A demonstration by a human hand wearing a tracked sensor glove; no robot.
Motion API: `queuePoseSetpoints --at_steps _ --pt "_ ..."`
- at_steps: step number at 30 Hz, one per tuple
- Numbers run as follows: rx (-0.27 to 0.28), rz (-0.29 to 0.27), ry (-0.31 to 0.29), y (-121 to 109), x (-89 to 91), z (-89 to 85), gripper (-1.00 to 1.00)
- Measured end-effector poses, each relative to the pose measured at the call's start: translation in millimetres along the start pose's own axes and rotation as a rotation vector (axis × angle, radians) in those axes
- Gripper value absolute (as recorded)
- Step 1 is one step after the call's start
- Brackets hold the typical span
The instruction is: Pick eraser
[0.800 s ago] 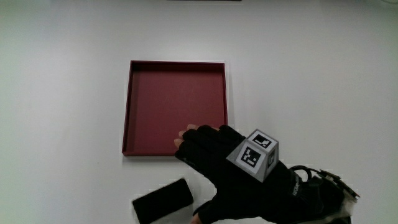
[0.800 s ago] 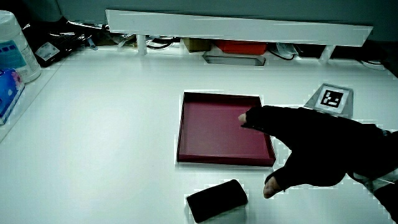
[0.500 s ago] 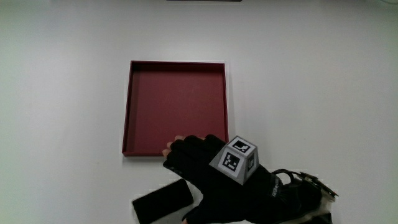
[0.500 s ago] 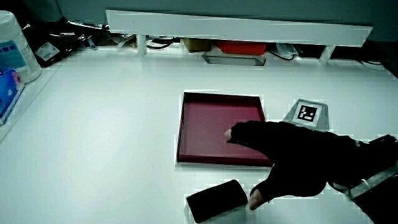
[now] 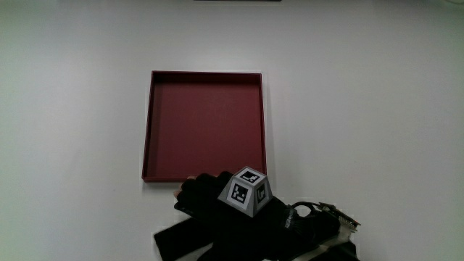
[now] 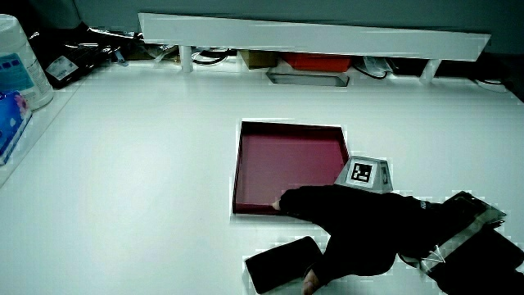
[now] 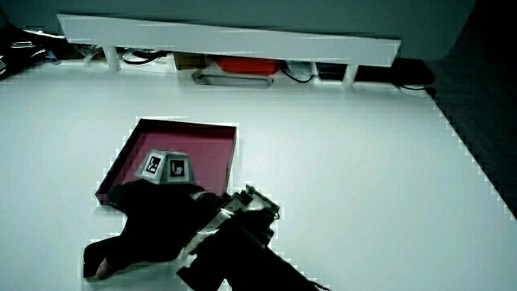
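Observation:
The eraser is a flat black block lying on the white table, nearer to the person than the dark red tray. The gloved hand hovers over one end of it, with the patterned cube on its back. In a side view the fingertips reach the tray's near rim and the thumb hangs down beside the eraser. The fingers are spread and hold nothing. In a side view the hand hides the eraser.
The tray holds nothing. A low white partition with cables and small items under it runs along the table. A white container and a blue pack stand at the table's edge.
The hand has come back from over the tray's near corner toward the person and now covers one end of the eraser. The eraser and tray have not moved.

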Motion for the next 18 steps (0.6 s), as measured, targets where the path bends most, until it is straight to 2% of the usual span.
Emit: queuePoseSetpoints --at_steps 4,7,8,11,12,17,18 --pt "-0.014 -0.014 -0.015 9.3 2.6 -8.1 0.00" --pt "-0.032 -0.008 -0.003 12.9 0.1 -10.3 0.00" --pt "-0.036 -0.017 -0.017 15.8 2.2 -13.5 0.00" --pt "-0.035 -0.026 -0.036 20.8 1.9 -17.3 0.00" --pt "-0.040 -0.014 -0.020 20.8 -0.9 -16.5 0.00" --pt "-0.045 -0.030 -0.059 27.6 1.9 -23.0 0.00" --pt "-0.041 -0.027 -0.049 28.2 2.2 -23.6 0.00"
